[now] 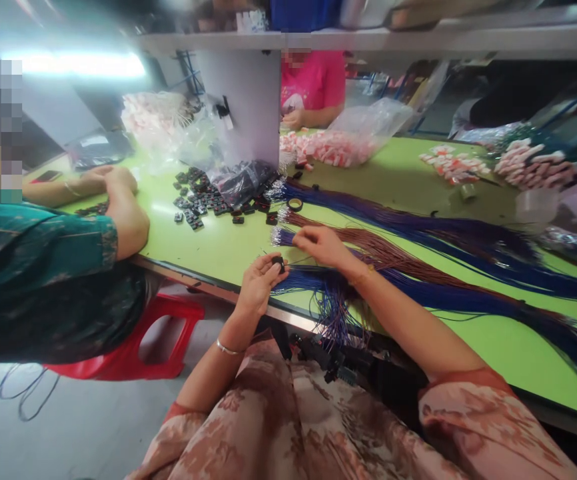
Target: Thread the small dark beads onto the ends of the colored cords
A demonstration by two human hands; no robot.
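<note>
Black connector in hand, plenty of loose ones waiting

From the head view, the work looks to be at the middle of a single piece, with much left around it. A pile of loose connectors lies on the green tabletop, beyond the left hand. Silver-tipped blue wires lie bunched just past the held connector, and brown wires run alongside them, so a good part of the stock appears unused. A tangle of strands hangs over the table's near edge; whether those are finished, I cannot tell. Nor can I make out whether any wire sits in the held connector.

As for the grip, the left hand pinches the black connector between thumb and fingers, above the tabletop's near edge. The right hand reaches to the blue wires just behind their tips, thumb and forefinger drawn close together. Whether those fingers are pressed on a strand or only touching the bunch is too small to tell.
</note>
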